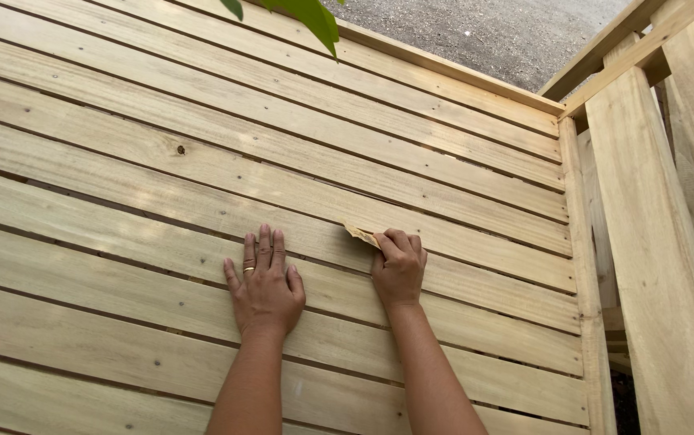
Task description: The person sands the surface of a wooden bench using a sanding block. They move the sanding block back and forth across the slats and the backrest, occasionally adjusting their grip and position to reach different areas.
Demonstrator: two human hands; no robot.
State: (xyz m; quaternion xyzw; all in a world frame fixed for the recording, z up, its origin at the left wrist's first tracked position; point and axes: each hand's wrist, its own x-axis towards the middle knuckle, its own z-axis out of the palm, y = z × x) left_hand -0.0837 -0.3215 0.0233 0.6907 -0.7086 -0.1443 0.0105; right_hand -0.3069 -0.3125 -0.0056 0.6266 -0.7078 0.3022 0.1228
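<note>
Sandpaper (360, 234), a small tan scrap, sits pinched under the curled fingers of the right hand (399, 270), pressed to a pale wooden slat (459, 234) just ahead of the knuckles. Beside it, the left hand (265, 286) lies flat and open on the slatted panel (121, 209), holding nothing, a ring on one finger. Sanding seems under way; the next stroke likely needs steady pressure along the grain. Farther right stands an upright post (645, 258); beyond the top rail lies grey ground (484, 32).

daylight, outdoors. grey gravel ground (476, 32) at top. pale wooden upright post (645, 266) on right beside crossing rails. green leaf (314, 18) hangs over the top edge.
</note>
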